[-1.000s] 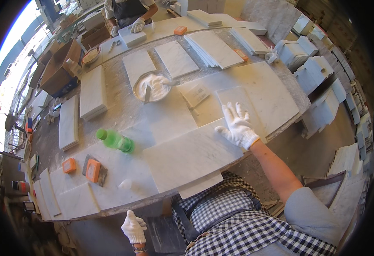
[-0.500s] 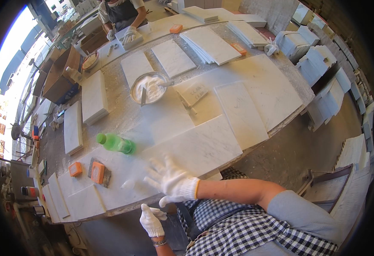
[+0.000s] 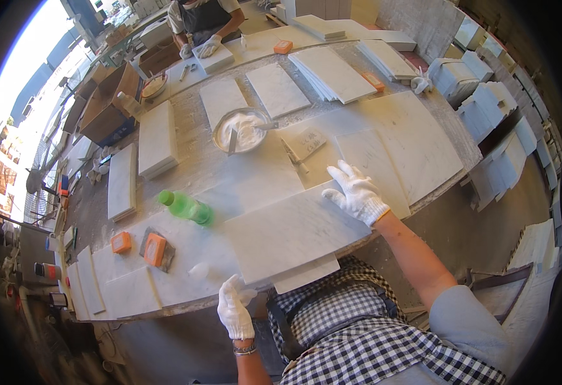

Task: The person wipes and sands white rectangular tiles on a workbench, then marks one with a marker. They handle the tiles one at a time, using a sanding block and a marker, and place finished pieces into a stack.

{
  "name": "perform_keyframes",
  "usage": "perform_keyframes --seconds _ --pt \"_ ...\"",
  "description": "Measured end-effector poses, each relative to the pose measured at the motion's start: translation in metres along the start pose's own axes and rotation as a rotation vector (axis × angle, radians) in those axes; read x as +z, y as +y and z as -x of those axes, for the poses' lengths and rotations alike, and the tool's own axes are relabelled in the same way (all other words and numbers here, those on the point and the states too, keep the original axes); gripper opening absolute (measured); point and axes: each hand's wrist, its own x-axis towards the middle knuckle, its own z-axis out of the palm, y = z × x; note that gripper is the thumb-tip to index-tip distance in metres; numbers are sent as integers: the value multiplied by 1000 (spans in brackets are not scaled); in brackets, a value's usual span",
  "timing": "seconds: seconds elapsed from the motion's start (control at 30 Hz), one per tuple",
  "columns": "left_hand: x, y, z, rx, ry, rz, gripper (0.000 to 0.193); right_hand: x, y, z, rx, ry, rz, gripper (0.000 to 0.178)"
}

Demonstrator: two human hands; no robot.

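My right hand (image 3: 358,196), in a white knit glove, lies with fingers spread on the right end of a white marble slab (image 3: 287,231) with grey veining. The slab rests at the table's near edge, and a smaller white piece (image 3: 306,274) juts out from under it. Beside the slab's near left corner is my gloved left hand (image 3: 234,313), raised with its palm side turned inward. Its fingers are partly smeared by motion, so their grip does not show clearly. A green plastic bottle (image 3: 186,208) stands left of the slab.
A metal bowl of white paste (image 3: 242,130) with scrapers sits mid-table. Orange blocks (image 3: 155,249) lie at left. Stacked marble slabs (image 3: 332,74) cover the far side. Across the table, a co-worker's gloved hands (image 3: 209,46) touch a white slab. More slabs (image 3: 453,82) stand at right.
My right hand has swung right and away from me, from over the slab's left part onto its right end. My left hand has risen slightly toward the slab's corner. The view has shifted a little.
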Motion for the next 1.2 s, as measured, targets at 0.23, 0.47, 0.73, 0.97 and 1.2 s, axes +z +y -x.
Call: perform_keyframes --seconds 0.23,0.47,0.73,0.97,1.2 --pt "20 9 -14 224 -68 -295 51 14 6 9 -41 224 13 54" --pt "23 19 -6 191 -69 -334 55 10 -2 18 -16 233 15 49" --pt "6 3 31 -241 -158 401 37 -12 9 106 118 182 -317 41" --pt "23 -20 37 -296 -210 465 35 -9 12 122 240 166 -467 40" --pt "16 -28 25 -246 -220 396 41 -22 9 134 422 23 -777 40"
